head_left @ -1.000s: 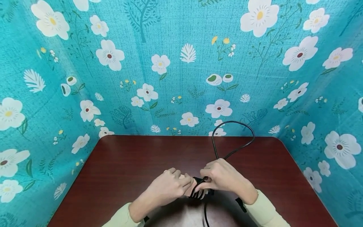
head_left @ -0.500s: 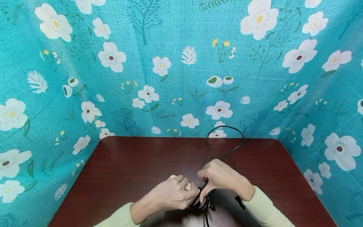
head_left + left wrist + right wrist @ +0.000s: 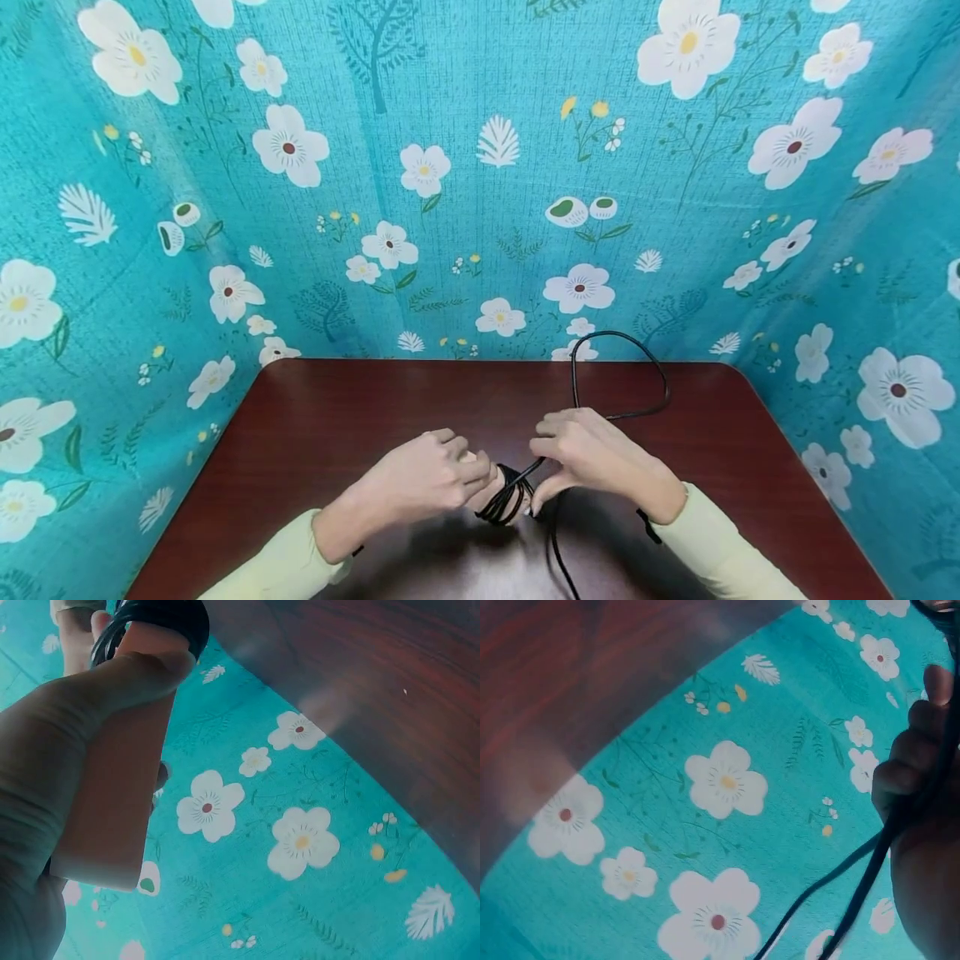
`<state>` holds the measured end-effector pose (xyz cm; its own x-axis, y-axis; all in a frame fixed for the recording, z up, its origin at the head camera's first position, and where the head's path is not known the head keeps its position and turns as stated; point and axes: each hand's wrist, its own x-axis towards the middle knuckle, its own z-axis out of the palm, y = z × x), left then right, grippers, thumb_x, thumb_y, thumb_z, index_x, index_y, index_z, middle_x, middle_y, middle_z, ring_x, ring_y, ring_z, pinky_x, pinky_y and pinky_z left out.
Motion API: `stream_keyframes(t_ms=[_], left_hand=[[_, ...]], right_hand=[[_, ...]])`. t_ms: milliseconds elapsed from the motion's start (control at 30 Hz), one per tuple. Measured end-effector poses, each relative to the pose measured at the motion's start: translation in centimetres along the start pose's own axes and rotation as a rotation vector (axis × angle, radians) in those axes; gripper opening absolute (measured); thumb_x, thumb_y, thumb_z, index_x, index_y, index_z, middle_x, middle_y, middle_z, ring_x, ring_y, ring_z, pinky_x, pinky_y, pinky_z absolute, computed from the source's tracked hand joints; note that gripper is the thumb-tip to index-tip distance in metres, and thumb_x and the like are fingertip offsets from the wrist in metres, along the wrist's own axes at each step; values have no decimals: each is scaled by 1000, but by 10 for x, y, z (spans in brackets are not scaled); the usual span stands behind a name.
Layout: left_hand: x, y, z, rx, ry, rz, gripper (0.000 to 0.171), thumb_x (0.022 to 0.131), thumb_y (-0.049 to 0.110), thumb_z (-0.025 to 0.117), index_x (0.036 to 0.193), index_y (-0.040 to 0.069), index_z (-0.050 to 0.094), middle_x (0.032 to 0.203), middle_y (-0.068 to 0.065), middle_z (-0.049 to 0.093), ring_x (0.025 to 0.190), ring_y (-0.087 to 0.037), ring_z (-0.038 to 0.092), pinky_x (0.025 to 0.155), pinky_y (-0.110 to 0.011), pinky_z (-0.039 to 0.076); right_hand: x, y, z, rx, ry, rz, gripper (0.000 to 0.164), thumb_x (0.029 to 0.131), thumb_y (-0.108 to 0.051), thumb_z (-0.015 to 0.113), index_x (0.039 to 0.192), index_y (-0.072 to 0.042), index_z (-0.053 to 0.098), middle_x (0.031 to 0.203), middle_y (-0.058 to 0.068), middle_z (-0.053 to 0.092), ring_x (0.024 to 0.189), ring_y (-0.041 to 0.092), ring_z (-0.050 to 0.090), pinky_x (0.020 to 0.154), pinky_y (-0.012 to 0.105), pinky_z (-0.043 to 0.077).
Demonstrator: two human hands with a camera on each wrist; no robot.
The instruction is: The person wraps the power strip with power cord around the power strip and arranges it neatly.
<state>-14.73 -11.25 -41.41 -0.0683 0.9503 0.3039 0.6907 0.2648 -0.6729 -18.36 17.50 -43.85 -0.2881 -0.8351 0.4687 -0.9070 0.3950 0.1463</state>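
Note:
My left hand point(image 3: 420, 475) grips a pale pink, flat-sided oblong body point(image 3: 116, 787), its thumb lying along the near face. Several turns of black cord point(image 3: 493, 506) are wound round the end that points toward my right hand point(image 3: 592, 454). What kind of device the pink body is, I cannot tell. That right hand holds the running part of the cord between curled fingers and thumb, close beside the winding. A loose loop of the cord stands up beyond the right hand, and another length hangs down toward the table's near side. In the right wrist view, two strands cross the palm.
Both hands work over a dark red-brown table point(image 3: 360, 400) with rounded far corners. A turquoise curtain point(image 3: 465, 250) printed with white flowers surrounds it at the back and both sides. Pale yellow sleeves point(image 3: 712, 542) cover the forearms.
Both hands and the wound end dipped toward me, then rose again. The left hand ends slightly farther left. The loose loop swung left, then back right, and now leans over.

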Motion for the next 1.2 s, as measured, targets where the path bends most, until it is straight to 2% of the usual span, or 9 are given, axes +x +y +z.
stream_keyframes(t_ms=[100, 233, 433, 533, 633, 767, 1000, 1100, 1200], left_hand=[[-2, -1, -2, -35, -11, 10, 30, 101, 12, 44, 105, 23, 72, 95, 16, 68, 69, -9, 61, 65, -23, 49], [-2, 0, -5, -140, 22, -16, 22, 91, 22, 68, 111, 25, 76, 98, 16, 68, 74, -7, 62, 67, -22, 50], [-2, -1, -7, -279, 14, -117, 38, 79, 38, 87, 113, 25, 76, 97, 18, 70, 77, -7, 66, 70, -23, 54], [-2, -1, -8, -350, 9, -149, 53, 71, 49, 92, 115, 26, 75, 100, 18, 70, 79, -6, 67, 71, -23, 56], [-2, 0, -9, -480, 60, -183, 58, 68, 50, 93, 116, 25, 74, 99, 17, 71, 78, -3, 66, 70, -20, 55], [2, 0, -9, -630, 187, -229, 52, 71, 43, 91, 115, 20, 74, 96, 14, 71, 77, -1, 65, 69, -15, 54], [7, 0, -9, -639, 320, -305, 52, 74, 39, 92, 118, 16, 76, 102, 9, 74, 83, -2, 70, 70, -17, 56], [9, 0, -8, -620, 362, -330, 56, 71, 37, 93, 119, 13, 76, 104, 7, 76, 84, -4, 72, 71, -19, 58], [12, 0, -9, -606, 398, -364, 57, 68, 36, 95, 117, 13, 76, 103, 7, 76, 82, -5, 72, 71, -20, 59]], right_hand=[[2, 2, 0, -25, 4, -20, 57, 77, -78, 70, 72, -24, 53, 68, -10, 35, 67, 4, 22, 63, 21, 21], [4, 4, 0, 21, 9, -19, 49, 90, -68, 65, 77, -23, 52, 74, -9, 37, 71, 5, 24, 67, 22, 26], [6, 10, 1, 61, 0, 8, 42, 97, -61, 60, 83, -22, 53, 80, -8, 40, 76, 7, 30, 73, 25, 31], [8, 9, 3, 39, 5, -5, 44, 102, -62, 51, 83, -22, 54, 80, -8, 42, 76, 8, 32, 73, 25, 32], [11, 7, 6, 13, 23, -35, 51, 106, -62, 36, 82, -20, 53, 79, -6, 44, 74, 10, 32, 72, 27, 33], [17, 5, 9, 47, 35, -42, 55, 109, -58, 22, 81, -20, 50, 78, -6, 43, 73, 11, 33, 72, 27, 34], [19, 2, 19, 282, 122, 8, 50, 114, -45, 21, 77, -18, 40, 75, -7, 33, 72, 5, 25, 72, 21, 27], [19, 0, 25, 366, 144, 39, 39, 115, -16, 32, 76, -15, 36, 76, -6, 25, 74, 4, 19, 70, 19, 22], [20, -7, 29, 477, 163, 120, 34, 100, 8, 42, 76, -15, 34, 77, -6, 22, 75, 2, 16, 68, 17, 20]])
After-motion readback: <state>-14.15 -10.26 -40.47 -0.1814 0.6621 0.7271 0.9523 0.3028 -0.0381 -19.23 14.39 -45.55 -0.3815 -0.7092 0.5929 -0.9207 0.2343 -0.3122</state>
